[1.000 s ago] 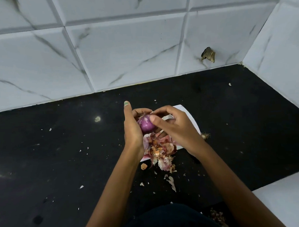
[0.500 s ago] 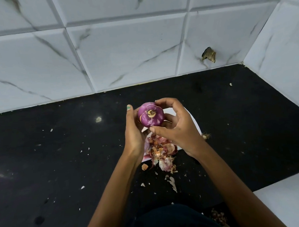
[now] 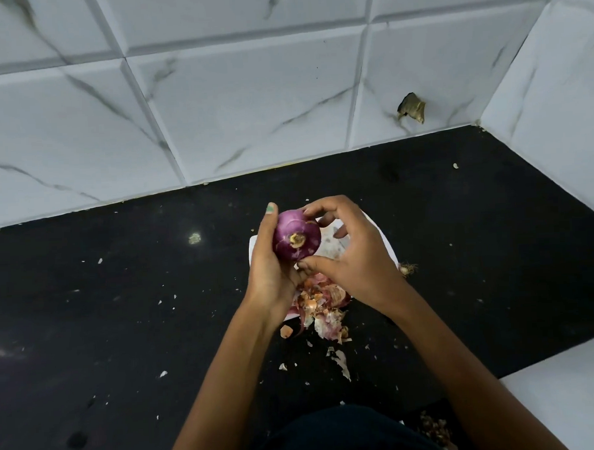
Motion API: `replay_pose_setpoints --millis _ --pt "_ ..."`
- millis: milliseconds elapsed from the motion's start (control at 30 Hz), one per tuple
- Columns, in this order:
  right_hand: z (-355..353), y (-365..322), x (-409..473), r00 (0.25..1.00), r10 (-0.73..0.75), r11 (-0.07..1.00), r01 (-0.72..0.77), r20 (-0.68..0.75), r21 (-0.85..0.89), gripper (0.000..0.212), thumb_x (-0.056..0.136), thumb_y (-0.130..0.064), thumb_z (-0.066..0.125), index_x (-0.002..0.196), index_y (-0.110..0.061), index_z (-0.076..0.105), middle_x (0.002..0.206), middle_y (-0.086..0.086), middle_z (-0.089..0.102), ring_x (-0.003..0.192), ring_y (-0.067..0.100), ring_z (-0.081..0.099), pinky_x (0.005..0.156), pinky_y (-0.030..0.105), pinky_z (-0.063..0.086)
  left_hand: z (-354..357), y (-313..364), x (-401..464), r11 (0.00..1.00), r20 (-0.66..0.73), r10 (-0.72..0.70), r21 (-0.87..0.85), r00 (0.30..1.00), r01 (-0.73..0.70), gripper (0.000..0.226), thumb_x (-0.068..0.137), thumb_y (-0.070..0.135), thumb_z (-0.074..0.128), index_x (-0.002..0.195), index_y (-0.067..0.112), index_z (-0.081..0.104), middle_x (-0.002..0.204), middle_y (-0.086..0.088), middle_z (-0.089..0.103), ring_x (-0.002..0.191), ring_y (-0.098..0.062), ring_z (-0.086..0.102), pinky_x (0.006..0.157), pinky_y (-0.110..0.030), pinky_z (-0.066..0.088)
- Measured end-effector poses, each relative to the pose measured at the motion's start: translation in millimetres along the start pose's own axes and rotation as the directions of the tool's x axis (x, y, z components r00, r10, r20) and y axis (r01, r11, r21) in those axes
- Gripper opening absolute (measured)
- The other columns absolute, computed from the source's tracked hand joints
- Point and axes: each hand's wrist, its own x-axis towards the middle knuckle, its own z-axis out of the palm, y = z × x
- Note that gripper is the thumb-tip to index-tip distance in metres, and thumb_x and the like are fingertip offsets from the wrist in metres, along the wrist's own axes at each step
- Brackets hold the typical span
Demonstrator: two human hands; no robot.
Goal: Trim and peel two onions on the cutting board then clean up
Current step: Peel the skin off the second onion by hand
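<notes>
A peeled purple onion is held above a white cutting board on a black desk, the left hand cupping it in a closed grip while the right hand pinches it between thumb and fingers. Papery skins litter the board's near edge and the desk. White marble-veined tiles line the corner walls, one chipped.

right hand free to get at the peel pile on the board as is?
Probably yes. The right hand only pinches the onion, which the left hand holds; the peel pile lies just below, uncovered.
</notes>
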Motion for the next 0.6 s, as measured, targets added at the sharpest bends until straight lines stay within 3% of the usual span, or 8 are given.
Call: replay_pose_setpoints --millis 100,200,300,433,533,600 --pt "-3 -3 1 0.996 -0.043 0.999 0.045 0.077 -0.017 0.055 0.068 -0.005 0.081 0.115 -0.018 0.057 0.118 -0.011 0.057 0.107 0.005 0.051 0.084 0.007 0.038 -4 2 0 1.0 -0.043 0.001 0.02 0.999 0.0 0.04 0.097 0.045 0.043 0.099 0.013 0.066 0.085 -0.006 0.069 0.072 -0.014 0.064 0.06 -0.027 0.05" --pt "-11 -6 4 0.991 -0.022 0.993 0.005 0.133 0.122 0.031 0.081 -0.008 0.072 0.111 -0.015 0.065 0.116 -0.007 0.064 0.109 0.005 0.057 0.087 0.017 0.047 -7 2 0 0.999 -0.087 0.037 0.026 0.996 -0.035 0.035 0.099 0.038 0.039 0.097 0.014 0.065 0.082 -0.004 0.068 0.073 -0.013 0.062 0.06 -0.026 0.049" --pt "-11 -6 6 1.0 -0.002 0.991 -0.001 0.021 0.134 0.015 0.088 -0.01 0.065 0.102 -0.009 0.07 0.1 -0.002 0.069 0.096 0.006 0.064 0.078 0.017 0.052 -7 3 -1 0.995 -0.113 0.084 0.07 0.99 -0.076 0.034 0.098 0.034 0.037 0.094 0.017 0.066 0.086 -0.001 0.067 0.074 -0.011 0.061 0.057 -0.023 0.049" --pt "-2 -5 7 0.993 -0.07 0.998 0.071 -0.095 0.001 0.014 0.086 -0.012 0.067 0.098 -0.007 0.073 0.091 0.0 0.07 0.088 0.006 0.065 0.072 0.013 0.051 -4 3 0 0.978 -0.127 0.176 0.135 0.976 -0.159 0.029 0.092 0.033 0.044 0.086 0.021 0.07 0.095 -0.006 0.066 0.088 -0.02 0.062 0.065 -0.028 0.051" --pt "1 -7 7 0.983 -0.142 0.989 0.136 -0.114 -0.063 0.018 0.083 -0.016 0.069 0.097 -0.005 0.073 0.09 0.004 0.071 0.085 0.01 0.066 0.072 0.021 0.055 -2 3 0 0.96 -0.139 0.253 0.159 0.957 -0.231 0.027 0.081 0.034 0.049 0.083 0.019 0.071 0.1 -0.014 0.062 0.089 -0.026 0.058 0.069 -0.034 0.05" --pt "2 -8 7 0.981 -0.158 0.985 0.149 -0.113 -0.089 0.02 0.082 -0.018 0.07 0.096 -0.005 0.073 0.09 0.005 0.071 0.084 0.012 0.067 0.072 0.027 0.056 -1 4 -1 0.944 -0.15 0.301 0.187 0.942 -0.272 0.024 0.084 0.029 0.049 0.084 0.015 0.069 0.098 -0.015 0.061 0.085 -0.025 0.056 0.063 -0.03 0.05"
